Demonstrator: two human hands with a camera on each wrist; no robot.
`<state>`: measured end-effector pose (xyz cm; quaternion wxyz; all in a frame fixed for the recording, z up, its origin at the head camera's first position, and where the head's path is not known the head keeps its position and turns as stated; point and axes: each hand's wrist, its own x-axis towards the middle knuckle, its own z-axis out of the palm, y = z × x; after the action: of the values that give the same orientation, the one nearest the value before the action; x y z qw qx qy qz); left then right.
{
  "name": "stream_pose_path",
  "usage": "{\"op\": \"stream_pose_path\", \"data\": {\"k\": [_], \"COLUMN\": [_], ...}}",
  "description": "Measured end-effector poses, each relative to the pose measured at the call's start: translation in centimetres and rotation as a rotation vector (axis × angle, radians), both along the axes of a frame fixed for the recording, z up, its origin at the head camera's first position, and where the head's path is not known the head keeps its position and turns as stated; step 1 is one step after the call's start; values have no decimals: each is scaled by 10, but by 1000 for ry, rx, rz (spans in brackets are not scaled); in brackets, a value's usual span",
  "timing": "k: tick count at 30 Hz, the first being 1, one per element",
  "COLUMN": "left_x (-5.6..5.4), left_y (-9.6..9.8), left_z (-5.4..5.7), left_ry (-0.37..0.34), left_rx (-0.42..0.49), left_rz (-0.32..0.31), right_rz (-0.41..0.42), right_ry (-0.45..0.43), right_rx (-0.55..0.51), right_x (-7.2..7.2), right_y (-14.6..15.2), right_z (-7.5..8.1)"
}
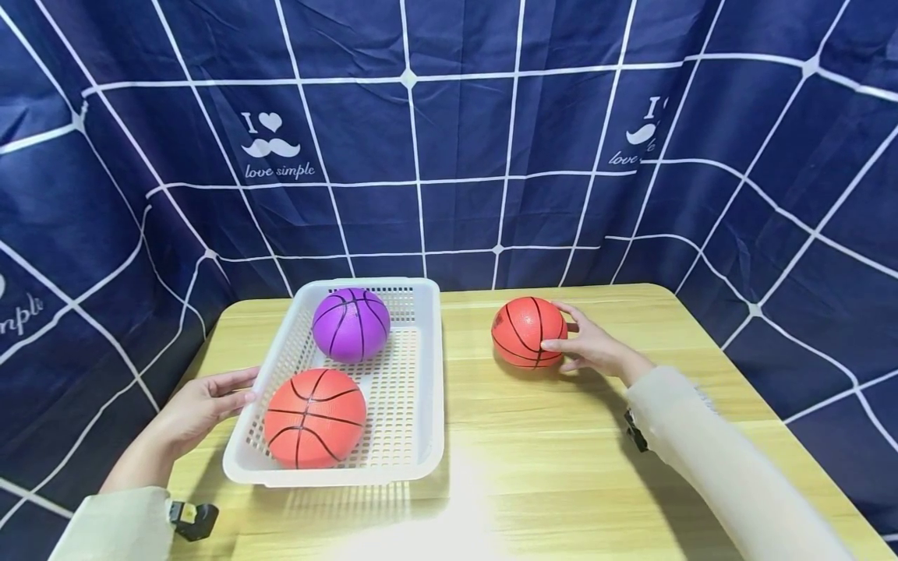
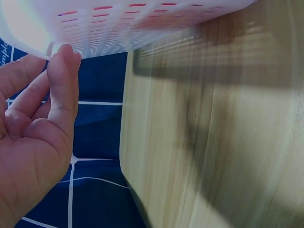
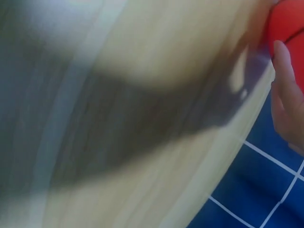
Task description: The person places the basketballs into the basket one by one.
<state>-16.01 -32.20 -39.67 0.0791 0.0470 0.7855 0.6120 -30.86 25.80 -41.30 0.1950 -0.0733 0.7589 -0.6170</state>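
Observation:
A white plastic basket [image 1: 421, 366] stands on the left side of the table. My left hand [image 1: 203, 405] pinches its left rim, the thumb and fingertips meeting at the edge in the left wrist view. Inside the basket, a purple toy basketball [image 1: 351, 325] lies toward the back and an orange-red one [image 1: 316, 419] toward the front. Right of the basket, my right hand [image 1: 596, 343] grips a red toy basketball [image 1: 522, 333] from its right side, thumb in front and fingers behind. Only part of this ball [image 3: 289, 23] shows in the right wrist view.
The light wooden table [image 1: 533, 444] has rounded back corners. A dark blue curtain [image 1: 456, 156] with white grid lines hangs behind it and along both sides. Each wrist carries a small black camera mount, the left one [image 1: 194, 520] beside the sleeve.

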Motion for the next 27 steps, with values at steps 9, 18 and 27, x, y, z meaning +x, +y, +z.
{"op": "stream_pose_path", "data": {"k": [9,18,27], "left_x": [0,0,1], "left_y": [0,1,-1], "left_z": [0,1,1], "left_ry": [0,-2,0], "left_rx": [1,11,16], "left_rz": [-1,-6,-10], "right_rz": [-55,-83,-79], "right_ry": [27,108,154], "right_rx": [-27,8,-48], "right_x": [-1,-3,-3], "right_y": [-6,-9,-25], "right_z": [-8,-5,28]}}
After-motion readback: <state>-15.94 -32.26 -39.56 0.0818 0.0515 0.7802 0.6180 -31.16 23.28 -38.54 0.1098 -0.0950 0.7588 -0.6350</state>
